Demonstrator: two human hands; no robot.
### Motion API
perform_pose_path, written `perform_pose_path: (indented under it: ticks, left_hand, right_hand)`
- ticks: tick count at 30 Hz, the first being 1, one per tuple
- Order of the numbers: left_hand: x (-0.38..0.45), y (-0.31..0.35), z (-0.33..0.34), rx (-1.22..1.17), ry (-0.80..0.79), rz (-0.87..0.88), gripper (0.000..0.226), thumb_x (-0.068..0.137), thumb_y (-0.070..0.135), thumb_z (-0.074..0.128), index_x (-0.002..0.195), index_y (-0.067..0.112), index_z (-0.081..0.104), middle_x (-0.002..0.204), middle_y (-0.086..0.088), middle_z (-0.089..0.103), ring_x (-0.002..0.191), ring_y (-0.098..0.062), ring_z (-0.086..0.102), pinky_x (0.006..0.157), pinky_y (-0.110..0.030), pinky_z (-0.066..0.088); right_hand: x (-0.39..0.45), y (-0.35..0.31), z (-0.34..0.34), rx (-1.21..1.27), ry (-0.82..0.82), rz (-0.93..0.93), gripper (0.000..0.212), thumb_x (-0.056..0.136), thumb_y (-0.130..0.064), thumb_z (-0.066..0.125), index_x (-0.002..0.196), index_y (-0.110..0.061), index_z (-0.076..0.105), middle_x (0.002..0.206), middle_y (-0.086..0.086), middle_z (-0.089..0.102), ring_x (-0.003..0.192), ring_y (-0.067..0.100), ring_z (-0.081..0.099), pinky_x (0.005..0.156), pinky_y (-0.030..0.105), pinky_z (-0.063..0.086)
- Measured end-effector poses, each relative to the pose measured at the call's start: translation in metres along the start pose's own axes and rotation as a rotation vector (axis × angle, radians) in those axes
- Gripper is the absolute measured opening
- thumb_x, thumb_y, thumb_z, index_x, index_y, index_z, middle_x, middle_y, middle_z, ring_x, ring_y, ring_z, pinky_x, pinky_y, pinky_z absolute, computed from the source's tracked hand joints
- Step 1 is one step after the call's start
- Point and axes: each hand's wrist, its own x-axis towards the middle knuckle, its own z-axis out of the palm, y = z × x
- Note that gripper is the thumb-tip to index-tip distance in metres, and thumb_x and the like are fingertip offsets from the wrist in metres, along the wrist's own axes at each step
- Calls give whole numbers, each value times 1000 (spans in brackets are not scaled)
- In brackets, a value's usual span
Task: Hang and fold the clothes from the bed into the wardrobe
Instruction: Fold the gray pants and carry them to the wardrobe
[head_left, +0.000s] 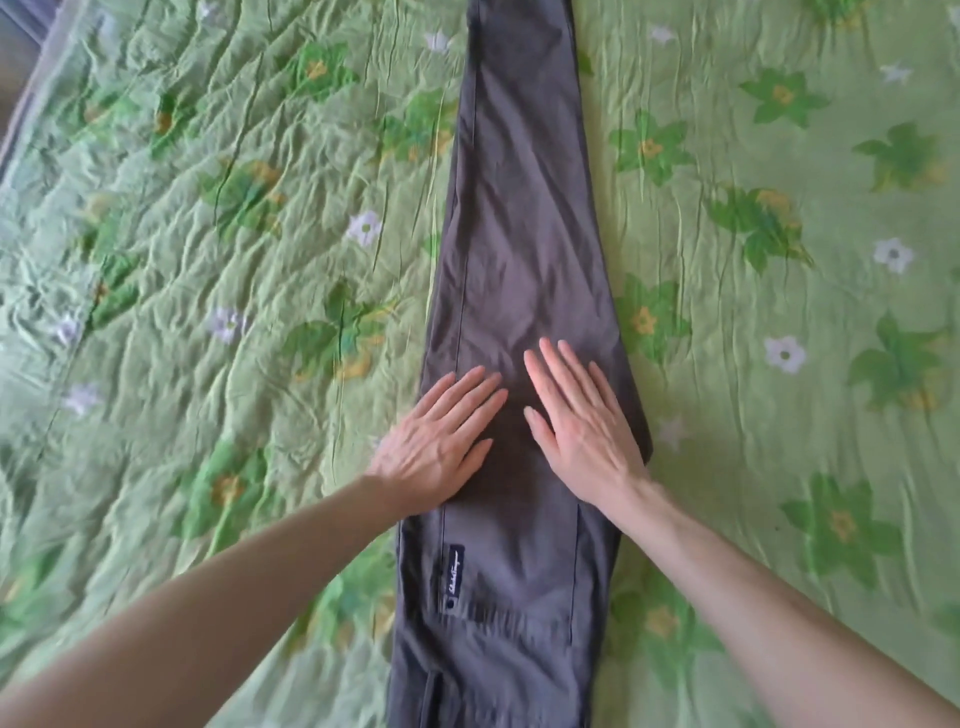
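Observation:
A pair of dark grey trousers (519, 218) lies lengthwise on the bed, folded leg over leg, waist end near me and legs running away to the top of the view. A small dark label (455, 571) shows near the waist. My left hand (436, 447) rests flat on the trousers' left side at thigh height, fingers spread. Beside it, my right hand (582, 421) lies flat on the right side, palm down. Neither hand grips the fabric. The wardrobe is out of view.
A green quilted bedspread (208, 260) with a leaf and flower print covers the bed on both sides of the trousers. The bed's edge and a strip of floor (15, 57) show at the top left corner.

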Motion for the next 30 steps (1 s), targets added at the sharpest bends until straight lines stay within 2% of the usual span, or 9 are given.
perform_pose_path:
  ticks: [4,8,11,14,17,20,25,28,30]
  left_hand:
    - [-78,8,0,91,-92,334,62,101,9,43,162,6,33,170,-11,30,160,-26,23,129,-49,24]
    - [-131,3,0,183,-212,598,61,107,8,41,166,8,24,174,-10,17,162,-24,13,131,-47,18]
    - [-146,4,-1,198,-256,632,69,104,19,51,166,10,22,175,-9,15,162,-23,13,131,-46,14]
    - [-140,9,-2,182,-290,630,79,99,30,54,167,14,18,175,-10,14,162,-26,12,130,-48,13]
    - [-133,16,2,230,-351,641,100,87,52,60,168,16,13,174,-15,17,161,-32,16,130,-50,11]
    - [-132,24,4,262,-413,600,112,81,62,64,169,20,8,173,-21,16,160,-38,15,129,-56,13]
    - [-145,26,3,51,-377,501,80,98,46,42,169,26,10,175,-12,12,162,-31,11,129,-52,12]
    - [-153,33,-1,-249,-253,277,69,104,40,56,164,26,27,167,-1,35,151,-21,40,123,-43,35]
    - [-153,44,-7,-512,-46,48,41,107,45,50,142,24,52,138,4,59,120,-15,62,103,-30,51]
  right_hand:
    - [-76,-6,-13,9,11,-339,63,95,-8,51,158,-11,41,166,5,34,156,21,29,123,46,32]
    - [-147,3,-16,-97,-262,-682,91,72,-17,60,161,-20,37,167,1,34,156,20,29,126,45,25]
    - [-172,4,-12,-180,-387,-736,102,71,-30,68,164,-26,27,171,2,23,159,22,17,128,48,15]
    - [-184,-2,-4,-299,-403,-718,110,71,-41,78,165,-25,23,172,6,20,158,27,19,124,51,25]
    - [-191,-9,4,-276,-374,-727,92,81,-17,59,165,-26,23,171,6,23,158,28,21,126,50,21]
    - [-192,-11,3,-191,-441,-673,89,79,-14,46,165,-25,25,172,5,20,159,27,16,127,50,14]
    - [-188,-15,-5,276,-338,-401,51,102,-17,46,152,-13,47,164,0,40,154,15,33,127,41,24]
    - [-190,-31,-17,619,-243,67,38,106,-51,44,138,-36,56,137,-19,62,128,7,60,105,37,51]
    - [-183,-47,-22,721,-143,320,18,104,-53,50,116,-44,60,108,-25,70,97,-3,68,80,25,54]
